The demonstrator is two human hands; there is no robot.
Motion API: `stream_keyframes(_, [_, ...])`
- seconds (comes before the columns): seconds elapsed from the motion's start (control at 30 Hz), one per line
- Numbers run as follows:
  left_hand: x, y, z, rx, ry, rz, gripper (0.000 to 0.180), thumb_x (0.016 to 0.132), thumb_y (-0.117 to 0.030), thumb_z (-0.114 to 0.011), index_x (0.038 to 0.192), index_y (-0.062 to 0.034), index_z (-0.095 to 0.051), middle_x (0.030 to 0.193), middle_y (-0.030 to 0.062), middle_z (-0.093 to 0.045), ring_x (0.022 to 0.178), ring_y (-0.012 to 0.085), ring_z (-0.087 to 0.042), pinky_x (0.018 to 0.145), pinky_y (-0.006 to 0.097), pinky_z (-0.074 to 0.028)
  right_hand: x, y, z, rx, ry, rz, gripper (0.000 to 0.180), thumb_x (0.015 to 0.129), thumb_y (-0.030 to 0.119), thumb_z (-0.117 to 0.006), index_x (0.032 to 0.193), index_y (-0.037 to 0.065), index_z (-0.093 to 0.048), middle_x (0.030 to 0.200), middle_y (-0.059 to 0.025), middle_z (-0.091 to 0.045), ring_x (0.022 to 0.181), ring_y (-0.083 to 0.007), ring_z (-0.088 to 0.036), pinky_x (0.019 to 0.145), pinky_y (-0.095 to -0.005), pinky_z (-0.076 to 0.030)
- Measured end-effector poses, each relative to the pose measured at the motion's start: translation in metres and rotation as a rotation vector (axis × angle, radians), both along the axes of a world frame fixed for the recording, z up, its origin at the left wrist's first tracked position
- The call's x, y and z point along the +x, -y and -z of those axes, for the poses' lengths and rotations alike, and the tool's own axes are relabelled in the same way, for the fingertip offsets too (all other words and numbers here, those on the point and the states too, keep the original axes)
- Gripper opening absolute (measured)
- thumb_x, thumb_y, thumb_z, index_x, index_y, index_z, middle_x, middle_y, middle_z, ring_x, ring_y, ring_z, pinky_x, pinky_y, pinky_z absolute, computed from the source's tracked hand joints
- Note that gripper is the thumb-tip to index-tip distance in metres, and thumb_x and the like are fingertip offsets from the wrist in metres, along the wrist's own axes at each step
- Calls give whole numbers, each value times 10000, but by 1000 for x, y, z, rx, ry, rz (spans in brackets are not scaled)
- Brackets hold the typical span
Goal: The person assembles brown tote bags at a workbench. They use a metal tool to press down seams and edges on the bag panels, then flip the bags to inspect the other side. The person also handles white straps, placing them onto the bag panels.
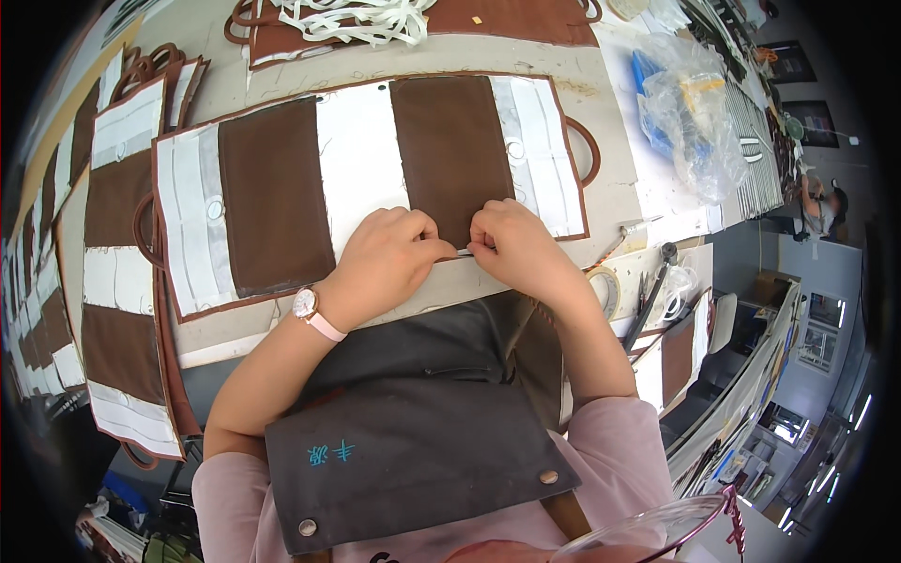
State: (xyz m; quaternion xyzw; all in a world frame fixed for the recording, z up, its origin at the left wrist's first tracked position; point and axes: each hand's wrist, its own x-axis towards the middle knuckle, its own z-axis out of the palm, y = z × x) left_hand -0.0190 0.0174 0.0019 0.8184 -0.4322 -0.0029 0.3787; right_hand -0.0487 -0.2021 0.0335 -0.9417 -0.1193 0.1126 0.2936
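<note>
A flat bag panel [361, 141] lies across the table, with brown and white sections, a brown border and a looped handle at each end. My left hand [392, 253] is closed in a pinch on its near edge, at the border of the white middle and the right brown section. Just to the right, my right hand [514, 246] pinches the same edge, its fingers curled. A short whitish bit [464, 252] shows between the fingertips; what it is cannot be made out. On my left wrist is a watch [306, 303] with a pink strap.
Similar bag panels [122, 202] are piled at the left, hanging over the table's edge. A heap of white strips [361, 19] lies on brown panels at the back. Clear plastic bags [690, 122] sit at the back right. A tape roll [605, 293] lies right of my right forearm.
</note>
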Motion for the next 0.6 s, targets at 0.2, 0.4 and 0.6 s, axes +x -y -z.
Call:
stream_keyframes(0.2, [-2, 3, 1, -20, -59, -30, 141, 793, -58, -690, 898, -134, -745, 878, 15, -573, 836, 226, -561, 809, 374, -448, -5, 1, -3, 160, -23, 34, 92, 783, -10, -636, 863, 15, -599, 844, -121, -567, 819, -306, -553, 746, -414, -467])
stream_keyframes(0.4, [-18, 12, 0, 22, -105, -125, 159, 798, -41, -701, 946, -97, -719, 916, 52, -590, 873, 264, -569, 816, 390, -444, -26, -2, 1, 72, 128, -21, 191, 765, -51, -637, 935, 26, -601, 930, -109, -562, 911, -314, -521, 812, -399, -458])
stream_keyframes(0.6, [-16, 18, -2, -11, -182, -136, 96, 818, -38, -685, 908, -70, -694, 872, 78, -621, 840, 301, -590, 803, 411, -467, -27, -3, 2, 119, 117, 55, 202, 751, -60, -656, 928, 29, -611, 927, -99, -566, 906, -308, -519, 796, -389, -458])
